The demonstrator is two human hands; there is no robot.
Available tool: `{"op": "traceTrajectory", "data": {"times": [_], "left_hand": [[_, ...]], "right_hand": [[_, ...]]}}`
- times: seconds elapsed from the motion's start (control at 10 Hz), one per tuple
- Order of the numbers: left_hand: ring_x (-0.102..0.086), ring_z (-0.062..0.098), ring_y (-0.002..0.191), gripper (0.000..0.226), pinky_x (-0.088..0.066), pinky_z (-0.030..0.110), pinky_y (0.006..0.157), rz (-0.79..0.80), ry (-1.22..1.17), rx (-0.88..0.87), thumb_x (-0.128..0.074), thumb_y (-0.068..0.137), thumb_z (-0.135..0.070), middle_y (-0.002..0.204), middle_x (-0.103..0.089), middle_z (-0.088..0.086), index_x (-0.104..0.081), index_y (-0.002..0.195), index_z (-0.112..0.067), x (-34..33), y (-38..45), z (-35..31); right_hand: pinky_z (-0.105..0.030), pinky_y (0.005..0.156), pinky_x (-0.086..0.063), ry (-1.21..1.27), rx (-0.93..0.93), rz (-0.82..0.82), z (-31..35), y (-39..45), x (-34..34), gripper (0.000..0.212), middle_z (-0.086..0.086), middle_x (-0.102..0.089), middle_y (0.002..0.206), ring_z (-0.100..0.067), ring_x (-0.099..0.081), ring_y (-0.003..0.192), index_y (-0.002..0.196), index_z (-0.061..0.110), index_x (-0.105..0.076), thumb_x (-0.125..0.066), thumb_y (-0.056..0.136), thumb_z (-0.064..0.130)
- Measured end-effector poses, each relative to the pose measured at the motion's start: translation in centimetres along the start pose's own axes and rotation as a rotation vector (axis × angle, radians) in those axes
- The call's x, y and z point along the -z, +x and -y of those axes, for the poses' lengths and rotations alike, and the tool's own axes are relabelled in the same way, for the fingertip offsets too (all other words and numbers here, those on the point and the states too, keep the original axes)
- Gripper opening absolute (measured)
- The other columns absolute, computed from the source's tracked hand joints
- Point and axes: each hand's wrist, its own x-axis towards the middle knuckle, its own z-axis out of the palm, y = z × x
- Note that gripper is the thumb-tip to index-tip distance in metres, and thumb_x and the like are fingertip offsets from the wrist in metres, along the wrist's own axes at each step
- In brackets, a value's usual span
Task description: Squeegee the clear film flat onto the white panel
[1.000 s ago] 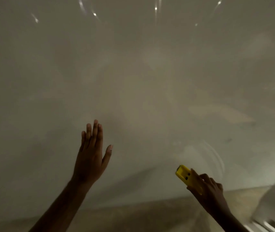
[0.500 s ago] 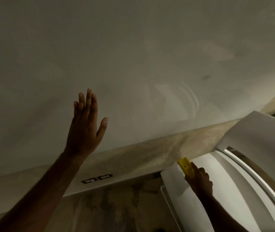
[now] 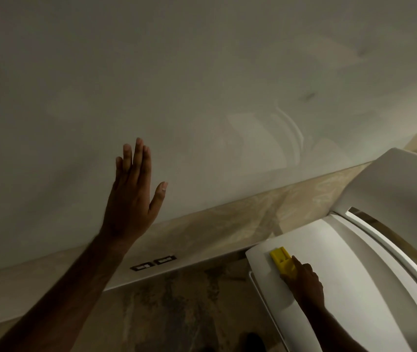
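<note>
A large white panel [image 3: 202, 85] fills the upper view, its glossy face showing faint reflections; I cannot make out the clear film's edges on it. My left hand [image 3: 131, 196] lies flat on the panel near its lower edge, fingers straight and together, thumb spread. My right hand [image 3: 303, 283] grips a small yellow squeegee [image 3: 282, 260] low at the right, off the panel, with the tool's end resting on a white piece [image 3: 354, 275].
Below the panel runs a beige marbled ledge [image 3: 227, 224] with two small dark rectangular slots [image 3: 154, 262]. White curved parts [image 3: 392, 189] are stacked at the lower right. A mottled brown floor [image 3: 177, 313] lies beneath.
My right hand has come down off the panel with the squeegee onto the white piece at the lower right. The view has tilted downward. My left hand stays flat on the panel.
</note>
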Motion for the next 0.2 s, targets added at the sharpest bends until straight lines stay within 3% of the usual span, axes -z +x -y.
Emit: {"op": "traceTrajectory", "data": {"times": [0.2], "left_hand": [[0.009, 0.033, 0.167, 0.08, 0.004, 0.043, 0.136, 0.008, -0.036, 0.021, -0.035, 0.111, -0.047, 0.181, 0.006, 0.016, -0.005, 0.171, -0.003, 0.3, -1.18, 0.58]], "right_hand": [[-0.04, 0.09, -0.053, 0.014, -0.013, -0.036, -0.64, 0.11, -1.7, 0.079, -0.007, -0.052, 0.132, -0.028, -0.06, 0.111, 0.159, 0.022, -0.037, -0.066, 0.094, 0.056]]}}
